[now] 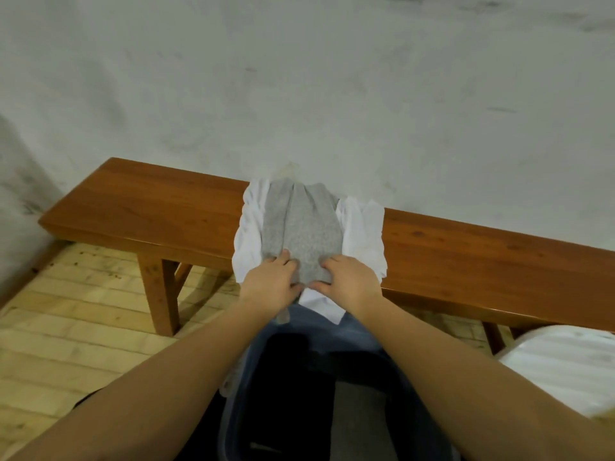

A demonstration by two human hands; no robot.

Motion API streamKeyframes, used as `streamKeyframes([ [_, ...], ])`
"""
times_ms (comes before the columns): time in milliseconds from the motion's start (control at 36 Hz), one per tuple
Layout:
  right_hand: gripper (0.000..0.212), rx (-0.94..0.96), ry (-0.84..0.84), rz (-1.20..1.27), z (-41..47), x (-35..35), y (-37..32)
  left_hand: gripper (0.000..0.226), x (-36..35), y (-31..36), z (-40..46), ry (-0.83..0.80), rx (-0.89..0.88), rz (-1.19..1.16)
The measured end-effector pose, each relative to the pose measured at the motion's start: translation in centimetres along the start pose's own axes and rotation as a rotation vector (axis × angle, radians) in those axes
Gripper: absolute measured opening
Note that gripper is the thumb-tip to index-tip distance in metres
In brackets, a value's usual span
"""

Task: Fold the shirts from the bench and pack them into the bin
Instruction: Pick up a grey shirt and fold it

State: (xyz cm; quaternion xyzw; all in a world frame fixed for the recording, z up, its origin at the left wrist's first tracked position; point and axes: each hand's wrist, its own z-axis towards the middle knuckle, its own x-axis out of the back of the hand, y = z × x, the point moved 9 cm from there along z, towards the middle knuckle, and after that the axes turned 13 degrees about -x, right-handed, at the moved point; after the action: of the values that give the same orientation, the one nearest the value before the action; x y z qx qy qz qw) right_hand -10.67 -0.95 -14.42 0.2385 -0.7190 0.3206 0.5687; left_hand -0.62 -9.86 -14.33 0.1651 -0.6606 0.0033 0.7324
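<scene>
Currently, the grey shirt (301, 227) is laid lengthwise across the wooden tabletop (466, 247), on top of a white shirt (361, 234) whose edges show on both sides of it. Its sides appear already folded inward, giving a narrow strip. The near end is pinched by both hands: the left hand (271, 281) grips the left corner and the right hand (349, 281) grips the right corner, fingers curled over the cloth. This paired grip is judged to keep the hem level for the next fold away from the body. The bin (239, 410) is placed on the floor directly below the hands, so that a folded shirt can be lowered straight in. Dark contents are visible inside; they cannot be identified.
</scene>
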Motion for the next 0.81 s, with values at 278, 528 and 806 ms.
streamKeyframes([
  [278,0.04,-0.075,-0.125,-0.269,-0.5,-0.9,-1.7,0.055,-1.1,0.7,0.5,-0.207,0.01,0.23],
  [528,0.033,-0.179,-0.184,0.039,-0.9,2.2,-0.8,0.039,1.5,1.4,-0.2,-0.12,0.024,0.098],
  [806,0.022,-0.101,0.178,0.218,-0.4,15.1,-3.0,0.033,15.0,0.3,0.4,0.457,0.29,-0.542],
])
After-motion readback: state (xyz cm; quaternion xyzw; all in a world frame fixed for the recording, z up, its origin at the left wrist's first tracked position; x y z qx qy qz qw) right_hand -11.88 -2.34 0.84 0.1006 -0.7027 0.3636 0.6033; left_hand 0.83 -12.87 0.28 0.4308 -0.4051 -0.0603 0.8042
